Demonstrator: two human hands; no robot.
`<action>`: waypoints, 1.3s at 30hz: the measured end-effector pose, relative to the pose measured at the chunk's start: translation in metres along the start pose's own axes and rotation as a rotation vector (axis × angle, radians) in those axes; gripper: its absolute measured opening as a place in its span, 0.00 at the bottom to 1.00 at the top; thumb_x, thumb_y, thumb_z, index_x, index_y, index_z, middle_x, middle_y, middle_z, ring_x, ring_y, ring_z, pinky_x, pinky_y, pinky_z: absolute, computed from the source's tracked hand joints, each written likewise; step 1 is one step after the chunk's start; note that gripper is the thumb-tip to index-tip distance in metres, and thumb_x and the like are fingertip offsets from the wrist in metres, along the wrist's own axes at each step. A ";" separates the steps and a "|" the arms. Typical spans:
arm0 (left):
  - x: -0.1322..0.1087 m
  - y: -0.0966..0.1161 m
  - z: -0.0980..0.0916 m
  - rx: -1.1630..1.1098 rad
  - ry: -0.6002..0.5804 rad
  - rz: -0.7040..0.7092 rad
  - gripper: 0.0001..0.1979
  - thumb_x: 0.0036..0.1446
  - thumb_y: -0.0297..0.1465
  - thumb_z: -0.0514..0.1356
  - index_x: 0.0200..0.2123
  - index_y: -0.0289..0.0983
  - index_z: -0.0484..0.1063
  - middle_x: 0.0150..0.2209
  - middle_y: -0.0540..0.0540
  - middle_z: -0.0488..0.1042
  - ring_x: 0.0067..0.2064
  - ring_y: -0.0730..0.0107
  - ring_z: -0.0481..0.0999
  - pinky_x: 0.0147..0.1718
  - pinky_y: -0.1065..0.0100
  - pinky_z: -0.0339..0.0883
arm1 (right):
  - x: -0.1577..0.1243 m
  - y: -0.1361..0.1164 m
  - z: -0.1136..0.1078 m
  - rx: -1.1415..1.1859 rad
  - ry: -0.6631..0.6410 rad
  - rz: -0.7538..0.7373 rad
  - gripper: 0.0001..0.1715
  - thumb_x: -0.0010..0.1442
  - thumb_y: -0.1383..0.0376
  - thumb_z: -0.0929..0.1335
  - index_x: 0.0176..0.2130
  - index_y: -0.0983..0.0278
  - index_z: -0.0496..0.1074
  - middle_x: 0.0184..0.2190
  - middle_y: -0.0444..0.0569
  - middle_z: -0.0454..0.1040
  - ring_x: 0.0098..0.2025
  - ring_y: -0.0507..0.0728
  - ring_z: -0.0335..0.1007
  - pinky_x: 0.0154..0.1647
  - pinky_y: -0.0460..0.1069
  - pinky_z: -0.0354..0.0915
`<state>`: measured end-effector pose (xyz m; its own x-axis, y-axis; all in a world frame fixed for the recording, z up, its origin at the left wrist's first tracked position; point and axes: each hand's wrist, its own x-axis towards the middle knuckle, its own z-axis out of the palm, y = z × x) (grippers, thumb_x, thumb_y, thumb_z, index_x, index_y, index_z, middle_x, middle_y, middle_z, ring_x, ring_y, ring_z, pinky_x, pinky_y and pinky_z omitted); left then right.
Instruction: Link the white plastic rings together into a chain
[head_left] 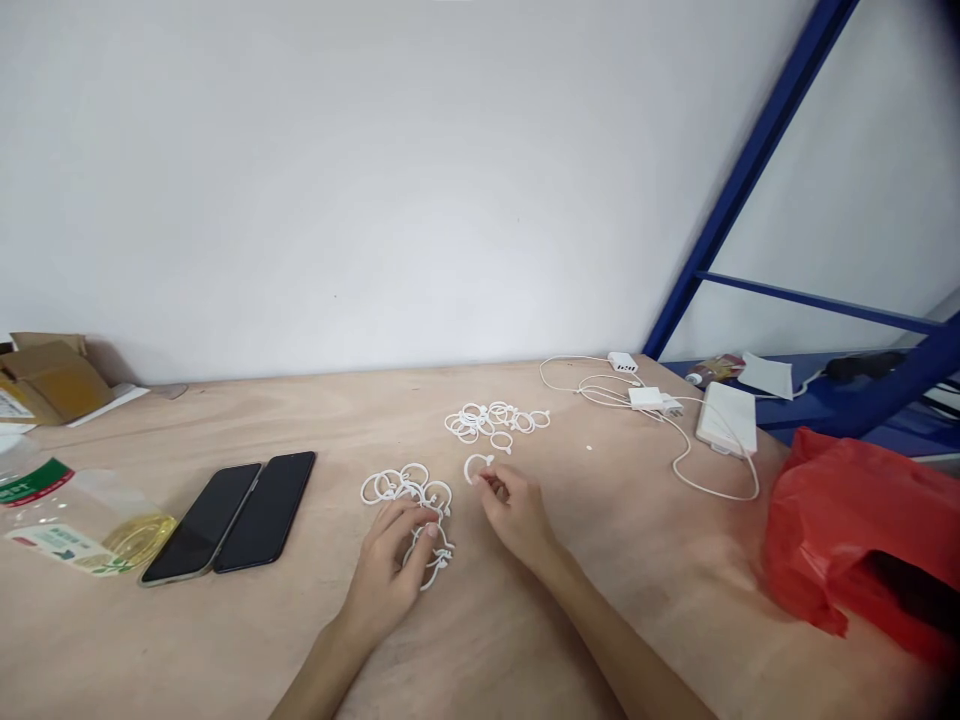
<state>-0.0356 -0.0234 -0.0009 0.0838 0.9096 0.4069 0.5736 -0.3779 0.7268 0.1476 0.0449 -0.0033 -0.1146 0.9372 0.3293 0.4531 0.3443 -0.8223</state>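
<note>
Head-worn camera — tilted down over a plywood table.

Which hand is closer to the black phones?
Left. The left hand is at the white rings, just right of the two black phones. The right hand is farther away, on the other side of those rings.

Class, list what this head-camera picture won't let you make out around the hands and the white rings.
All in the head view:
- Rings under the left hand: its fingers hide them, so no exact count.
- Ring by the right hand: fingers hide the contact.
- Red bag: cut off by the right edge.
- Cardboard box: cut off by the left edge.
- Clear bag's label: print too small.
</note>
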 end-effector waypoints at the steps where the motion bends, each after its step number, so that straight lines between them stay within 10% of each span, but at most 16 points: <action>1: 0.000 0.001 0.001 -0.016 0.000 -0.008 0.11 0.61 0.35 0.53 0.38 0.39 0.74 0.39 0.42 0.75 0.44 0.61 0.72 0.45 0.59 0.66 | -0.004 -0.002 0.002 0.011 0.015 -0.026 0.09 0.57 0.62 0.63 0.28 0.62 0.69 0.26 0.46 0.72 0.28 0.53 0.66 0.32 0.48 0.62; 11: 0.019 0.014 0.004 -0.133 0.091 -0.186 0.17 0.58 0.40 0.55 0.46 0.39 0.72 0.46 0.42 0.73 0.47 0.60 0.71 0.42 0.63 0.65 | -0.018 -0.022 0.017 0.595 -0.174 0.120 0.12 0.53 0.64 0.69 0.33 0.60 0.60 0.25 0.40 0.69 0.26 0.50 0.63 0.30 0.46 0.59; 17: 0.031 0.023 0.009 -0.603 -0.116 -0.476 0.20 0.52 0.47 0.59 0.25 0.35 0.69 0.17 0.54 0.65 0.16 0.80 0.59 0.18 0.74 0.53 | -0.012 -0.021 0.007 0.940 -0.222 0.397 0.22 0.45 0.63 0.75 0.34 0.61 0.61 0.24 0.38 0.69 0.21 0.46 0.60 0.18 0.42 0.52; 23: 0.025 0.019 0.007 -1.001 -0.256 -0.661 0.18 0.47 0.42 0.65 0.24 0.33 0.66 0.19 0.55 0.65 0.12 0.87 0.52 0.13 0.76 0.43 | -0.012 -0.021 -0.001 1.066 -0.597 0.564 0.16 0.48 0.59 0.73 0.32 0.65 0.68 0.23 0.41 0.69 0.15 0.43 0.54 0.13 0.42 0.38; 34: 0.021 0.025 0.007 -1.435 -0.255 -0.694 0.16 0.46 0.33 0.65 0.18 0.33 0.61 0.18 0.56 0.55 0.18 0.85 0.48 0.19 0.76 0.47 | -0.020 -0.033 0.005 1.351 -0.587 0.535 0.22 0.51 0.57 0.72 0.19 0.65 0.61 0.18 0.39 0.56 0.19 0.45 0.46 0.16 0.42 0.44; 39: 0.021 0.014 0.007 -1.015 -0.263 -0.497 0.14 0.52 0.37 0.61 0.21 0.33 0.67 0.19 0.52 0.60 0.22 0.78 0.57 0.24 0.73 0.51 | -0.015 -0.026 0.003 0.998 -0.475 0.503 0.17 0.53 0.55 0.69 0.22 0.65 0.66 0.22 0.42 0.61 0.23 0.49 0.53 0.19 0.44 0.49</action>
<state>-0.0202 -0.0090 0.0142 0.2680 0.9593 -0.0893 -0.3169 0.1753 0.9321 0.1347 0.0222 0.0113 -0.5292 0.8331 -0.1609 -0.3156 -0.3693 -0.8741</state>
